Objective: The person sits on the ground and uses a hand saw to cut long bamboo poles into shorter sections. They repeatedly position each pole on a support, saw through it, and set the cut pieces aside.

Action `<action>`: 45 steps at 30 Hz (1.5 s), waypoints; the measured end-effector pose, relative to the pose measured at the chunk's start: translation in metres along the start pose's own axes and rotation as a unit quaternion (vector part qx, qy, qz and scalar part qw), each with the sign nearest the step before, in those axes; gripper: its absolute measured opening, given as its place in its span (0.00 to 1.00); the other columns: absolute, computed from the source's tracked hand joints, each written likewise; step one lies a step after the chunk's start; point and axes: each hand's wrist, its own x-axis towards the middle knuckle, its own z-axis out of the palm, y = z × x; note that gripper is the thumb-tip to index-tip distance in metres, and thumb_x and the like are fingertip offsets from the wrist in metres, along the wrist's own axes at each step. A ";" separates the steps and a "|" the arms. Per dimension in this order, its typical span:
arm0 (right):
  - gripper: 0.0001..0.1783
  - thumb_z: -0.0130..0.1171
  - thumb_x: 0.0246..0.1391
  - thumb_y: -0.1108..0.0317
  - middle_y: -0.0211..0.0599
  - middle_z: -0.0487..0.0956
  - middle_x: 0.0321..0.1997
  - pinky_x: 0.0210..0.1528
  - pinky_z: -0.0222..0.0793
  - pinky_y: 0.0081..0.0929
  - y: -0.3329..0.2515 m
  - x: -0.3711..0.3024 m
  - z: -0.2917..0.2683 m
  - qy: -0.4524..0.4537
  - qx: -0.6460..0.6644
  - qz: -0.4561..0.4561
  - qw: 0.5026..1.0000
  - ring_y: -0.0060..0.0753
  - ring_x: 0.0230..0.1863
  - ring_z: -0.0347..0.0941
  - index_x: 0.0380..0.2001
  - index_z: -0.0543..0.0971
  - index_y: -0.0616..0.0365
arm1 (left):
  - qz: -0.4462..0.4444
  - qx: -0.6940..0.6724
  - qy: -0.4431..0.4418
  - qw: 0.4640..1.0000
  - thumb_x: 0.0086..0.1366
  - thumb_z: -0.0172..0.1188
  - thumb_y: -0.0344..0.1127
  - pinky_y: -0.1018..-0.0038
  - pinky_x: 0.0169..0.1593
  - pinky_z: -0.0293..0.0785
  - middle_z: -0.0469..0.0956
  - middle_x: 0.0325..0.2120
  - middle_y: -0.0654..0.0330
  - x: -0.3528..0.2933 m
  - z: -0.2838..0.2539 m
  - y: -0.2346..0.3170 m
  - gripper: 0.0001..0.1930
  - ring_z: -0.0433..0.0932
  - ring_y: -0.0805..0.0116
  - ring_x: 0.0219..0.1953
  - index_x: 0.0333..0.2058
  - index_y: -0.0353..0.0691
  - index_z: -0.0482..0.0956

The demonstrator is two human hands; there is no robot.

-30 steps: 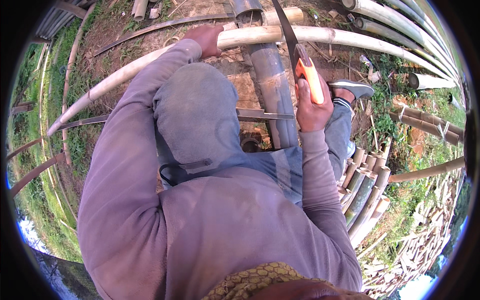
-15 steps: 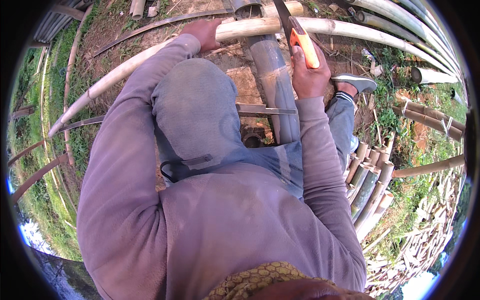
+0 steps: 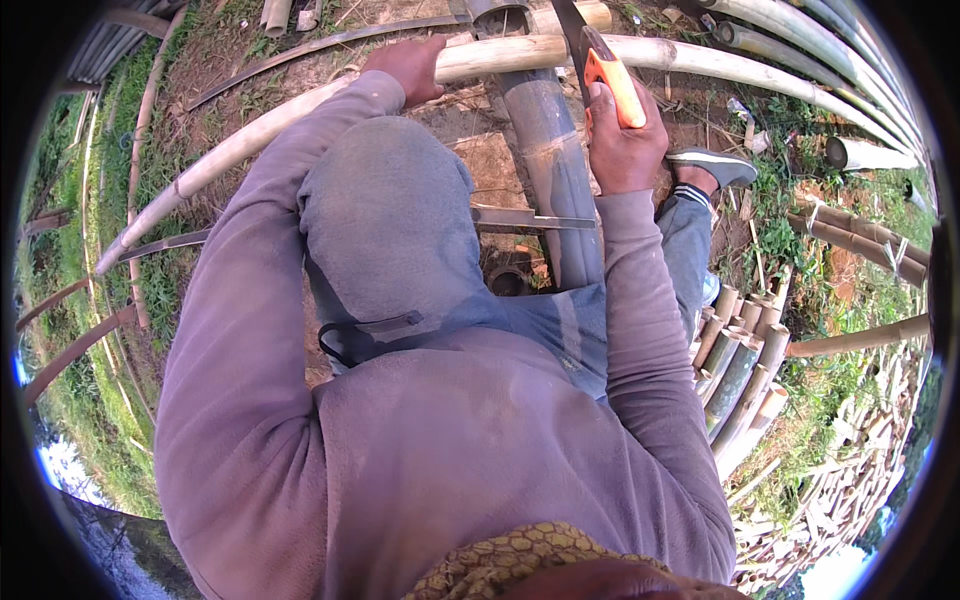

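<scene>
Left hand (image 3: 412,68) fingers wrapped over pale bamboo pole (image 3: 250,140), pole lying across grey upright post (image 3: 550,170). Right hand (image 3: 622,145) fingers clenched on orange-handled saw (image 3: 612,85), blade at pole. Cut depth not visible; pole appears unsevered.

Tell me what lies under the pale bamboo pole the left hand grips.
A thick grey bamboo trunk passes beneath the pale bamboo pole, on bare dirt. The left hand covers part of the pole; the crossing point is hidden.

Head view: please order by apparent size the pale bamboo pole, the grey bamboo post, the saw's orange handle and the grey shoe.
1. Pale bamboo pole
2. Grey bamboo post
3. Orange handle and grey shoe: they look alike, so unranked.
</scene>
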 end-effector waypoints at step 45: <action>0.11 0.70 0.63 0.68 0.36 0.84 0.30 0.33 0.74 0.25 0.019 -0.059 -0.041 -0.005 -0.036 0.053 0.998 0.22 0.29 0.78 0.41 0.81 0.64 | -0.008 0.002 0.000 1.000 0.63 0.71 0.51 0.54 0.59 0.80 0.85 0.50 0.50 -0.007 0.011 0.005 0.34 0.84 0.48 0.54 0.64 0.49 0.71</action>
